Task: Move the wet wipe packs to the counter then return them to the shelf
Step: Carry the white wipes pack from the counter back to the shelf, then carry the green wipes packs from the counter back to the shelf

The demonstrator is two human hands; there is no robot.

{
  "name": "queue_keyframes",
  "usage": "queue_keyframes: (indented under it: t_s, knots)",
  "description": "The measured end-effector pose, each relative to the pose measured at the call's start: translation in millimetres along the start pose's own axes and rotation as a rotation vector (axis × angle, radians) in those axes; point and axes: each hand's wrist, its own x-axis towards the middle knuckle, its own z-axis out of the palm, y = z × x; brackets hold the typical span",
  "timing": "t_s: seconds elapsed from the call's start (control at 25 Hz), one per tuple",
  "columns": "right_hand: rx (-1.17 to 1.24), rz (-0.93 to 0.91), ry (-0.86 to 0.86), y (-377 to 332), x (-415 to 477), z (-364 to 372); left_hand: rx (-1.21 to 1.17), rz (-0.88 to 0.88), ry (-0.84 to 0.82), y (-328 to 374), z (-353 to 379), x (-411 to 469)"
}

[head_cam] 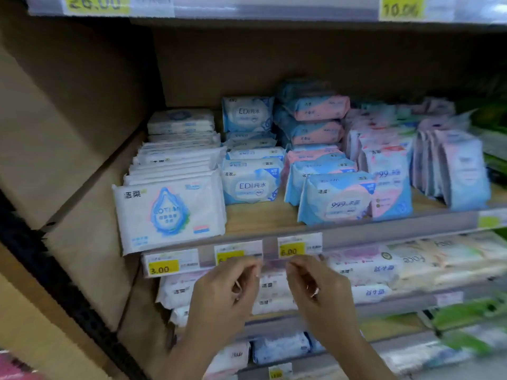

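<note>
Rows of wet wipe packs stand on a wooden shelf (255,216). A white pack with a blue drop (170,211) leans at the front left. Blue EDI packs (251,185) line up behind the shelf's bare middle. To their right are blue and pink packs (336,200). My left hand (225,294) and my right hand (318,292) hover side by side just below the shelf's front rail, backs toward me. Their fingers are curled, the fingertips pinched near the price labels (299,245). I see no pack in either hand.
Brown cardboard boxes (68,111) fill the left side. Purple-white packs (461,168) stand at the right of the shelf. Lower shelves hold more white and blue packs (365,270), with green packs (466,311) at the right. Another shelf rail (247,6) runs overhead.
</note>
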Motion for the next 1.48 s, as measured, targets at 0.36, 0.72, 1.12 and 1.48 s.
queue_keyframes:
  t_s: [0.36,0.72,1.12,1.48]
  knots:
    - [-0.197,0.507,0.101,63,-176,-140,-0.241,0.113,-0.464,112,138,-33]
    - [-0.440,1.122,0.486,38,-395,-284,-0.456,0.231,-1.200,252,274,-228]
    - [-0.585,1.871,1.413,-119,-567,-230,-0.504,1.132,-1.985,391,297,-420]
    - [-0.318,2.245,2.104,-233,-640,-71,-0.770,1.803,-2.207,477,156,-631]
